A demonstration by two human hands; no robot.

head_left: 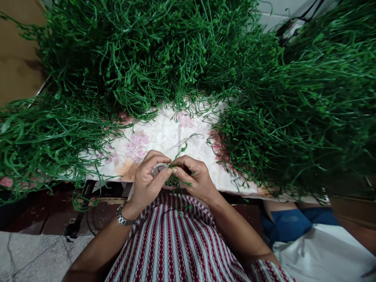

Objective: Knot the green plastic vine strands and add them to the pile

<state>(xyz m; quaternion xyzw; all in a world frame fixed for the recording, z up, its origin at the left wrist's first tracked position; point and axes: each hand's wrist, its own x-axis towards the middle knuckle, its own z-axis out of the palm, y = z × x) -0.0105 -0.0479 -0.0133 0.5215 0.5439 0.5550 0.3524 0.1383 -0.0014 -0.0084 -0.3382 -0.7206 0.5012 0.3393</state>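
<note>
A thin green stem (183,148) with small knobs is pinched between the thumbs and fingers of both hands, above the near edge of the table. My left hand (149,174) grips it from the left, thumb against forefinger. Close beside it, almost touching at the thumb tips, my right hand (196,176) holds it from the right. Below the fingers hangs a small tangle of green strands (173,182), partly covered by the hands. Something pale with a dark line shows behind my left thumb; I cannot make out what it is.
Large heaps of similar green stems lie at the back (147,51), on the right (308,117) and on the left (44,133). Beneath is a flowered white tablecloth (167,133). Another person's blue-clad leg (289,223) is at lower right, beside a white cloth (326,252).
</note>
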